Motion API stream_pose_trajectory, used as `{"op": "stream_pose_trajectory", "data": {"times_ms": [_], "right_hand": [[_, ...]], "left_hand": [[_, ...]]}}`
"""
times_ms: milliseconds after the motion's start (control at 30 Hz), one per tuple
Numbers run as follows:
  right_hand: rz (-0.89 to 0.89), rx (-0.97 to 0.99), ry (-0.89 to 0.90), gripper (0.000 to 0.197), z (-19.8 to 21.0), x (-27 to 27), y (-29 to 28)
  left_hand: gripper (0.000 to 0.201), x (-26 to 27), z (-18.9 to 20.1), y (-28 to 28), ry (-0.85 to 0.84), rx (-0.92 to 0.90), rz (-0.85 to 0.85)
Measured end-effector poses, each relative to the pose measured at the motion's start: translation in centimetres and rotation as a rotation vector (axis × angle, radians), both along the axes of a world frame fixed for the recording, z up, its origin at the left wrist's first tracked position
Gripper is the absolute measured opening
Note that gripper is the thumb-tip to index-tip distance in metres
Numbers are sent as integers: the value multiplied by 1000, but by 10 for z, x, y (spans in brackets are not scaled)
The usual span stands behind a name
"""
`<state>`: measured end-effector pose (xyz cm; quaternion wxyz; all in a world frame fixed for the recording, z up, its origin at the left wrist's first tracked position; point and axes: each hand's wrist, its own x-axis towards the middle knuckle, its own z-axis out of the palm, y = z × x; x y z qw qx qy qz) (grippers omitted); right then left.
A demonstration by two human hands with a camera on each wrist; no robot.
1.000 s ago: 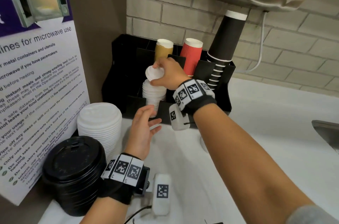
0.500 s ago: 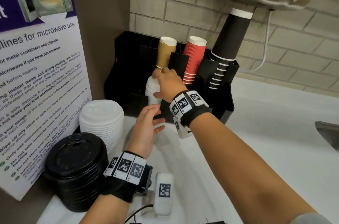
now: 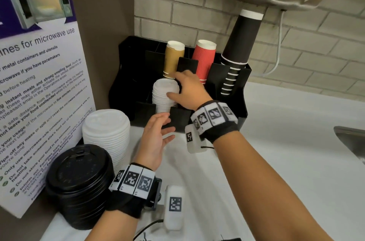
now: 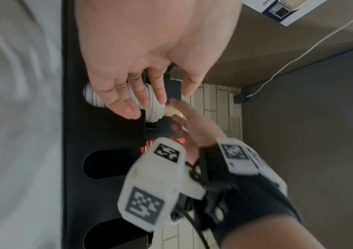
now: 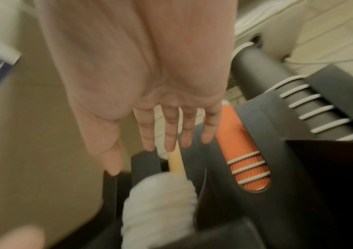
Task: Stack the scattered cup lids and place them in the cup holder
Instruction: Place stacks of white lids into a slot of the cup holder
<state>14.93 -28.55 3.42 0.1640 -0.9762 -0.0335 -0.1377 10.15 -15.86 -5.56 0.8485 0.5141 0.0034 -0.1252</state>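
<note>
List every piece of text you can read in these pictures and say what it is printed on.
"...ines for microwave use": heading on the poster.
"...metal containers and utensils": poster.
"...not leave your food unattended": poster, bold line.
The poster's remaining lines are partly cut off or too small.
Wristband squares: coded patterns only.
Cups, lids, holder: no text.

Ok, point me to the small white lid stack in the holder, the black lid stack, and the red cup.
small white lid stack [image 3: 165, 93], head view, ribbed side
black lid stack [image 3: 79, 171], head view, top lid
red cup [image 3: 204, 61], head view, ribbed wall
</note>
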Motion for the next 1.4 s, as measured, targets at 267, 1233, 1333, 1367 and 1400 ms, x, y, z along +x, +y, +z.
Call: {"op": "stream_pose_trajectory", "data": {"times_ms": [267,1233,1333,1367,1400], "right_hand": [[-364,406,70,16,-9,-91,-92],[-95,520,606,63,-26,-102,-68],[72,646,518,61,-19,-101,-48],[107,686,490,62,-18,-101,-45],[132,732,463,64,-18,-101,-43]], "left_hand": [[15,-1,-2,1,-10,11,-10],[54,-12,5,2,-271,208,-385],[82,-15,5,-2,-345,118,-506],[84,-15,5,-2,-358,92,-497],[83,-15,5,-1,-368,72,-481]]}}
